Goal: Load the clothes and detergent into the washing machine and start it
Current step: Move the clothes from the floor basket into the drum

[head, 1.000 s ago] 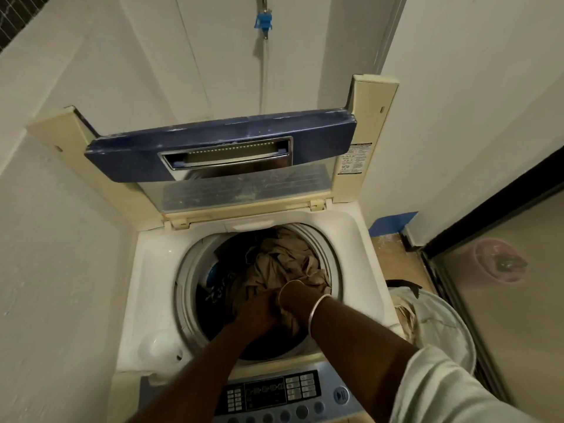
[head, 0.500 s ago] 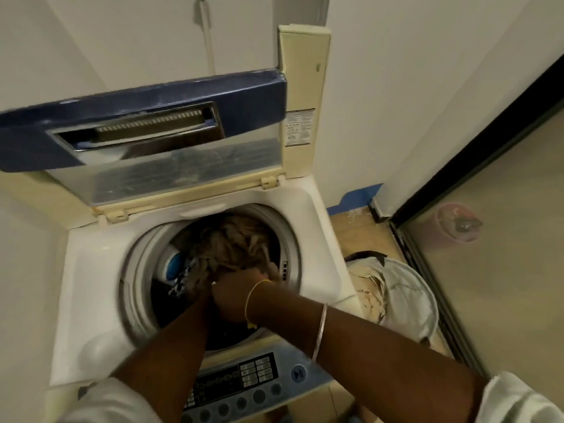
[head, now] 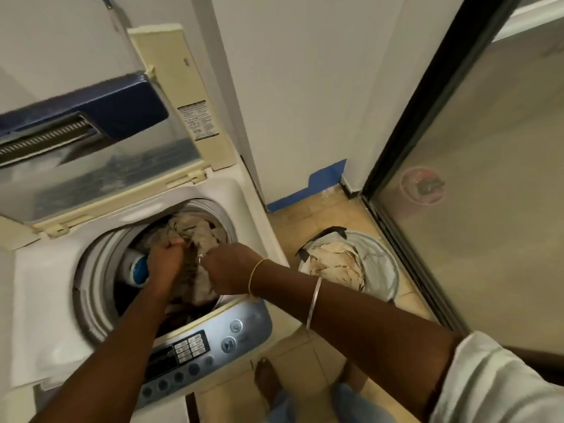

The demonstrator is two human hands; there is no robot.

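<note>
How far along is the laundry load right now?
Done: the washer lid is up and beige clothes are in the drum. In hand: the left hand and right hand grip that fabric. Left: clothes remain in the round floor basket; no detergent is visible, and the silver control panel is untouched.

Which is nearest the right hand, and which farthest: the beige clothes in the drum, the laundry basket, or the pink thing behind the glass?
1. Beige clothes: in the drum, at the right hand.
2. Laundry basket: on the floor, right of the washer.
3. Pink thing: behind the glass, far right.
</note>
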